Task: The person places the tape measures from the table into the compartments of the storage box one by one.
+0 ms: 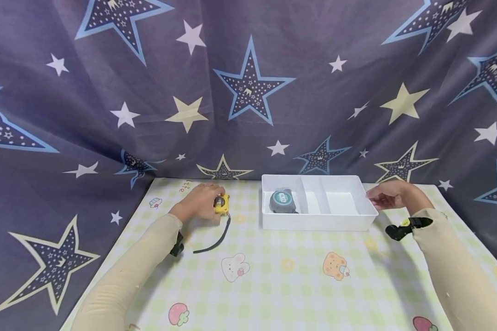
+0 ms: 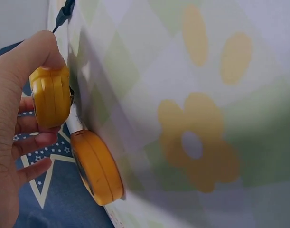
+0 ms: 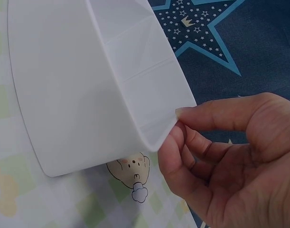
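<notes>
My left hand (image 1: 200, 200) holds a yellow tape measure (image 1: 221, 205) between thumb and fingers, left of the tray. From this tape measure a black wrist strap (image 1: 223, 233) trails onto the cloth. Beneath the hand, the left wrist view shows a round orange-yellow case (image 2: 101, 170) on the table; in the head view the hand hides it. A white divided tray (image 1: 314, 223) stands at the back, with a grey tape measure (image 1: 282, 202) with a teal label in its left compartment. At the tray's right end my right hand (image 1: 391, 195) pinches the rim with thumb and fingers.
A checked tablecloth (image 1: 273, 289) with cartoon prints covers the table. Behind the table and along its sides hangs a dark star-patterned curtain (image 1: 232, 147), close to the tray's back. Black wrist devices (image 1: 406, 227) are strapped over both sleeves.
</notes>
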Tool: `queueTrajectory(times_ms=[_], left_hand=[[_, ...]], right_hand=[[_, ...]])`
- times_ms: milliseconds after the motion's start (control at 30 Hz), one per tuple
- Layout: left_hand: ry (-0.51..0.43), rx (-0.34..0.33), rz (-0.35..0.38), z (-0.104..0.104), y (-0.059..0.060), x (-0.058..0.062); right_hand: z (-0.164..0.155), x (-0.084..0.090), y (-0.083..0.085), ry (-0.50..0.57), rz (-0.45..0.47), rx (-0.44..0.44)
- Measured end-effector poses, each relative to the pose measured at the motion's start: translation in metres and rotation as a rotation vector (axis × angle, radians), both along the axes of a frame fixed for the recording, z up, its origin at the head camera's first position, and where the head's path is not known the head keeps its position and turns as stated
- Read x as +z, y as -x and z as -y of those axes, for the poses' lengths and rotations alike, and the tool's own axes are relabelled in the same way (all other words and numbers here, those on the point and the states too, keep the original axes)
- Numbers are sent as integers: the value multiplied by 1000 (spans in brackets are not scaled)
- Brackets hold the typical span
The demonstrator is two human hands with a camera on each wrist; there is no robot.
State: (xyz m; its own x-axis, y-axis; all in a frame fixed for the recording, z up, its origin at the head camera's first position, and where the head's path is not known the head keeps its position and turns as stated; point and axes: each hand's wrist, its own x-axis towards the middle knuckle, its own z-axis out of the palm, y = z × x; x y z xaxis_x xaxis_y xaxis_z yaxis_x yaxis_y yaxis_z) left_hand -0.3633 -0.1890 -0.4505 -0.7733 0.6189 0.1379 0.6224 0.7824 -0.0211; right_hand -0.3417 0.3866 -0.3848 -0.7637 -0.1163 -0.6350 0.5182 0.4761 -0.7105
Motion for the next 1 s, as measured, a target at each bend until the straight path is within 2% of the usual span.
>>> queueTrajectory(times_ms=[400,1000], left_hand=[[-38,-5,-2,-4,2,7],[-47,3,5,-18,-6,40]], right_hand=[[1,3,0,-1,14,-4],[2,4,-2,7,2,-2]])
